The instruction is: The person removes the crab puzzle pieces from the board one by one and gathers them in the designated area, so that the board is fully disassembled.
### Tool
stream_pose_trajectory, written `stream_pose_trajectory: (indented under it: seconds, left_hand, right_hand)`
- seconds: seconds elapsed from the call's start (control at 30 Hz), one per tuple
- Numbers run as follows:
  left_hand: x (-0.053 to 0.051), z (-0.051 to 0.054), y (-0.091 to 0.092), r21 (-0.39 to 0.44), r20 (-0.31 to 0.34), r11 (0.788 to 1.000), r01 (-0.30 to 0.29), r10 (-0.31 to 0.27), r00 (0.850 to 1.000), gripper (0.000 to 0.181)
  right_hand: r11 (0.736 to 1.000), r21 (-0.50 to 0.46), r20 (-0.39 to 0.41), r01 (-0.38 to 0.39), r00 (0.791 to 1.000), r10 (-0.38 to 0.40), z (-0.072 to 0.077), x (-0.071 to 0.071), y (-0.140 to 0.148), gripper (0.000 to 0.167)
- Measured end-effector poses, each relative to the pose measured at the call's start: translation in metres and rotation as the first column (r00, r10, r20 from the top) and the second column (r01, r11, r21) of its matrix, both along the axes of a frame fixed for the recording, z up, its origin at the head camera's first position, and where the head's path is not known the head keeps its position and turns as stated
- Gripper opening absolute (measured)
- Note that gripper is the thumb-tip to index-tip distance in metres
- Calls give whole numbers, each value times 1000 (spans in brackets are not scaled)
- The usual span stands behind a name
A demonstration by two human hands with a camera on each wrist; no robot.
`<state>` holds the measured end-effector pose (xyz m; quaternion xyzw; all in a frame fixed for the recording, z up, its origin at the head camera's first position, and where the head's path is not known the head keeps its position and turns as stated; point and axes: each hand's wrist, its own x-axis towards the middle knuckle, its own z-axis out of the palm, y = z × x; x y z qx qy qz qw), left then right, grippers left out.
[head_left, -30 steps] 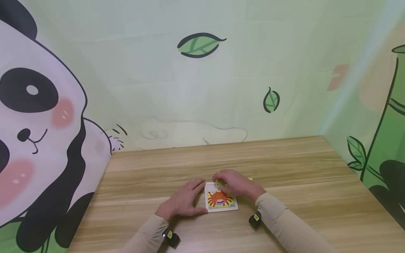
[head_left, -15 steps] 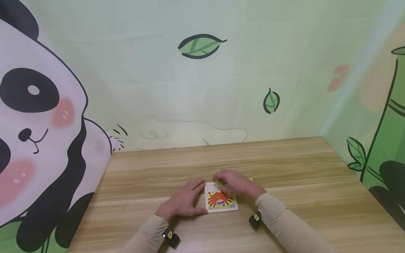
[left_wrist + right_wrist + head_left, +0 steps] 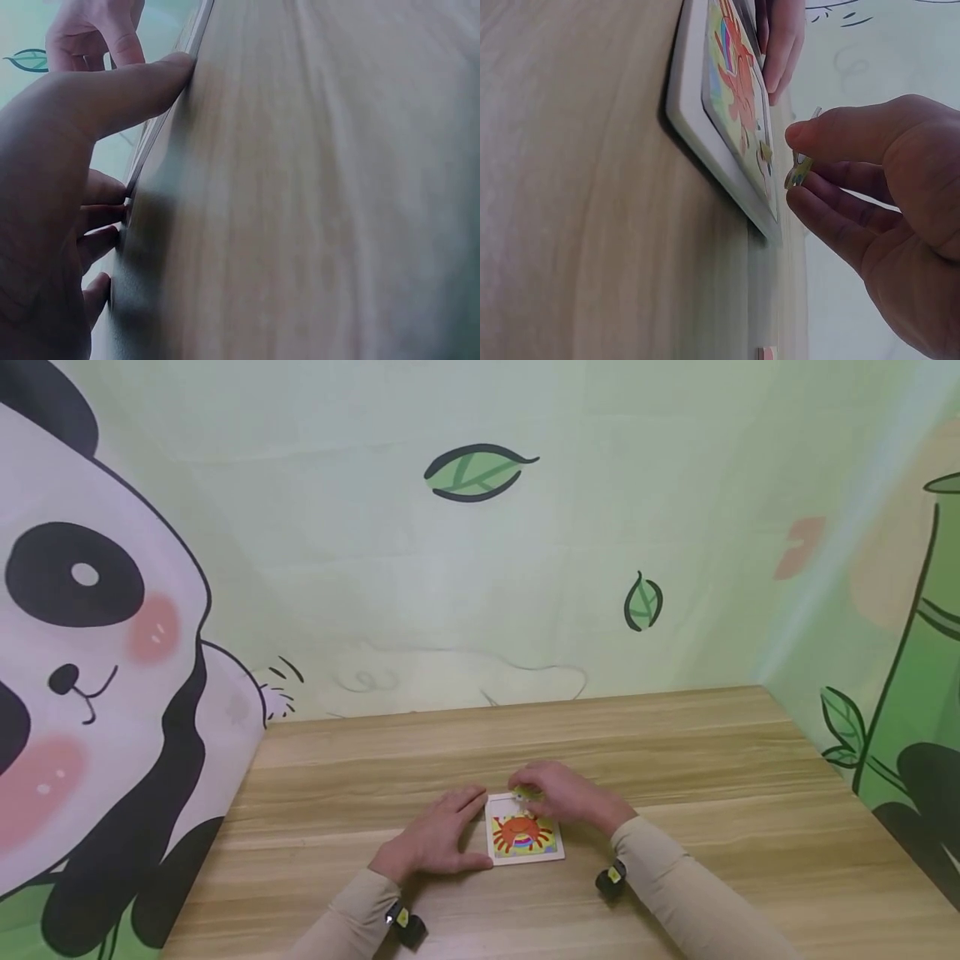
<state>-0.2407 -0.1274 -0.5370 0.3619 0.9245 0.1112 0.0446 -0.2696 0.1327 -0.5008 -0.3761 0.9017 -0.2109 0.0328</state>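
A crab jigsaw puzzle in a white tray (image 3: 528, 862) lies flat on the wooden table, its orange crab picture (image 3: 522, 835) facing up. At the tray's top, part of the white bottom shows. Along the tray's left edge rests my left hand (image 3: 433, 835), thumb near the lower corner and fingers at the upper one; the left wrist view shows the thumb (image 3: 154, 86) touching the edge. My right hand (image 3: 564, 795) pinches a small yellow-green puzzle piece (image 3: 801, 169) between thumb and fingertips. It holds the piece just above the tray's upper part, and the fingers partly cover it.
A small pinkish piece (image 3: 768, 353) lies on the table at the bottom of the right wrist view, mostly cut off. The wooden table (image 3: 675, 735) ends at a green wall (image 3: 337, 593) with a printed panda (image 3: 105, 677). A black camera sits on each wrist.
My right hand has shifted slightly to the right, still pinching the puzzle piece. A yellow-green bit behind its wrist no longer shows. My left hand stays at the tray edge.
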Motion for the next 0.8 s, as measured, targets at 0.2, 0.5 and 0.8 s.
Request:
stream_pose_trajectory:
  seconds: [0.2, 0.5, 0.8]
  left_hand:
    - [1, 0, 0, 6, -13, 1000, 10, -10, 1000, 101]
    - [1, 1, -1, -1, -13, 1000, 3, -3, 1000, 101]
    - [0, 0, 0, 5, -31, 1000, 13, -12, 999, 99]
  right_hand:
    - [999, 6, 34, 38, 999, -38, 3, 1, 7, 36]
    - [997, 34, 27, 69, 997, -70, 4, 2, 18, 38]
    - [996, 36, 22, 79, 997, -80, 8, 3, 25, 37]
